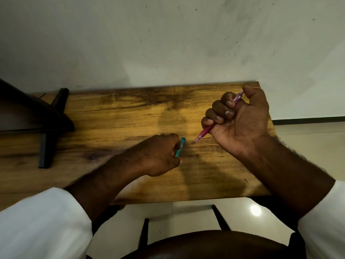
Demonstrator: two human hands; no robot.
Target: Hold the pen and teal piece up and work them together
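My right hand (240, 120) is curled in a fist round a pink pen (203, 132), thumb on its top end near the table's far right corner. The pen's tip points down and left, close to the wooden table (115, 116). My left hand (158, 156) rests on the table near its middle and pinches a small teal piece (180, 147), flat and narrow, standing on edge. The pen tip and the teal piece are a short way apart. Both forearms come out of white sleeves.
A dark chair or stand (37, 116) with black legs sits on the table's left part. A marked white wall (168, 43) rises right behind the table. Below the near edge are a pale tiled floor (186, 215) and a dark chair frame.
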